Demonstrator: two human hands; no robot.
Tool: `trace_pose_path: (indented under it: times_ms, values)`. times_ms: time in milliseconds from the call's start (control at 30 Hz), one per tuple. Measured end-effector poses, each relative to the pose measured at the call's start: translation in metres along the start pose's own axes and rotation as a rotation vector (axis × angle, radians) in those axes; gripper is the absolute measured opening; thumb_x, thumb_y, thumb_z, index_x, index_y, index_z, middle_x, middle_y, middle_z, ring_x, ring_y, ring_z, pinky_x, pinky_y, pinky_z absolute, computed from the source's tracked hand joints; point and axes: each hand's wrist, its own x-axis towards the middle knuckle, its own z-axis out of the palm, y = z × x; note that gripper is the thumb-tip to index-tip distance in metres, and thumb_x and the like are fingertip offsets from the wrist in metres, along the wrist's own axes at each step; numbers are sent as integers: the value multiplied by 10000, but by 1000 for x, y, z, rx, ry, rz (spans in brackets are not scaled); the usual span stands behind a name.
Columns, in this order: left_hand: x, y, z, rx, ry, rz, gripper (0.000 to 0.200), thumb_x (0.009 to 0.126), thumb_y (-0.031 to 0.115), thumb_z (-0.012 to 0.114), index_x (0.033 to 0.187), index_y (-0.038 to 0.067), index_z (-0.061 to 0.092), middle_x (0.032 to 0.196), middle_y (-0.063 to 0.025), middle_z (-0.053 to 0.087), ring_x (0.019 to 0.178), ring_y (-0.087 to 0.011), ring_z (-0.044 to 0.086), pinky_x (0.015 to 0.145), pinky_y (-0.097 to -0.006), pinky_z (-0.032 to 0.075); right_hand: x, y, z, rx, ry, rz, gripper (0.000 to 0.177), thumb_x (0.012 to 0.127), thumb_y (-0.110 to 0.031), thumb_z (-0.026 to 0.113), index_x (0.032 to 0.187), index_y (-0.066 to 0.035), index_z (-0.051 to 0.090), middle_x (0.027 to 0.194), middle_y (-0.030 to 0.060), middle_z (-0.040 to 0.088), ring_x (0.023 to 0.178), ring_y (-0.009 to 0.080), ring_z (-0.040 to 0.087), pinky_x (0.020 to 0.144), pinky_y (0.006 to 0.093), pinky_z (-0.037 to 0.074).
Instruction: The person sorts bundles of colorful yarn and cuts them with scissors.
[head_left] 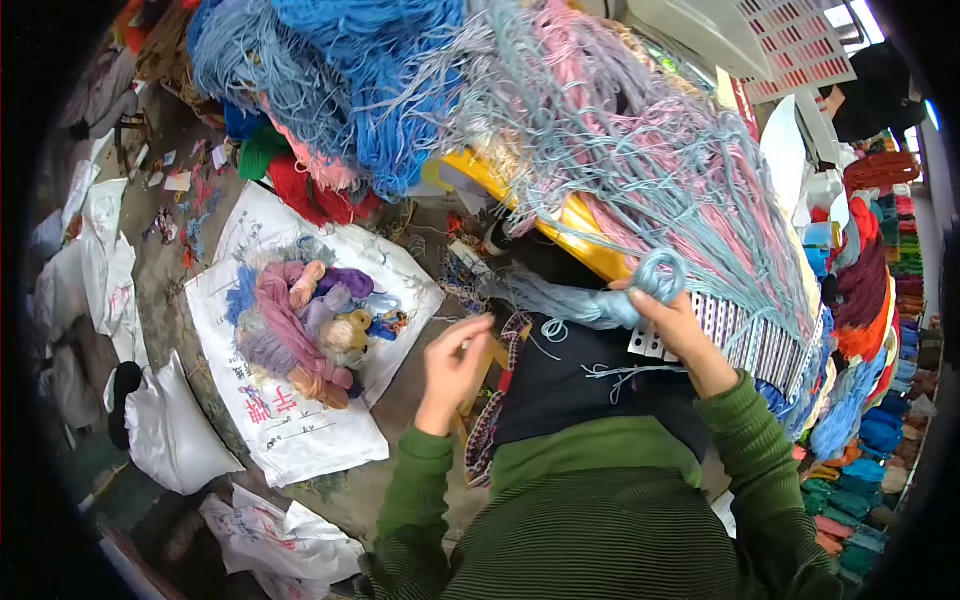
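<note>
Two hands, head view. Right hand (672,318): clamped on the light-blue yarn (590,304), looped end at its fingers, length trailing left above the dark cloth (570,385). Left hand (453,372): raised, thumb and fingers apart, near the yarn's trailing end. White strip (650,343) with holes under right hand. Pink and gray-blue strands (680,170) beyond.

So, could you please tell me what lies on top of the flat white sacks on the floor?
On the sacks lies a loose heap of yarn bundles, in pink, purple, peach and blue. The heap hides whatever is beneath it.
</note>
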Motion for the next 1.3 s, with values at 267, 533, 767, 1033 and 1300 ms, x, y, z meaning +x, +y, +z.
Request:
trace_pose_path:
  times_ms: [267, 533, 767, 1033, 1300]
  values:
    - [56, 136, 12, 235, -693, 119, 497, 633, 133, 645, 1073, 7, 452, 851, -149, 573, 793, -210, 566, 722, -302, 426, -17, -65, 53, -556, -255, -641, 284, 647, 4, 592, 927, -29, 555, 884, 76, 518, 740, 172, 507, 636, 263, 421]
    - [-29, 187, -208, 507, 805, -66, 236, 699, 60, 606, 920, 8, 540, 824, -35, 561, 735, -105, 505, 667, -229, 399, -42, -28, -11, -362, -185, -328, 200, 700, -5, 543, 899, 9, 551, 862, 76, 502, 695, 112, 489, 587, 211, 405]
    - [-68, 173, -309, 1198, 1217, 74, 395, 669, 235, 659, 816, -108, 532, 757, -180, 570, 684, -234, 524, 667, -334, 415, -81, -9, -40, -436, -257, -341, 143, 735, -53, 546, 866, 2, 558, 738, 73, 534, 631, 131, 499, 534, 226, 396]
    - [16, 53, -42, 599, -35, -101, 375, 719, 109, 578, 1068, 18, 474, 1039, -106, 500, 976, -196, 465, 828, -292, 370, -134, 21, -79, -295, -63, -332, 162, 746, -62, 547, 899, -11, 557, 798, 67, 550, 632, 133, 525, 533, 243, 417]
    - [59, 7, 146, 202, -766, -245, 426, 696, 85, 603, 1077, -23, 445, 1033, -99, 516, 928, -159, 494, 795, -295, 391, -171, 19, -123, -344, 377, -379, 136, 745, -43, 526, 864, 12, 562, 757, 80, 558, 629, 162, 525, 558, 240, 411]
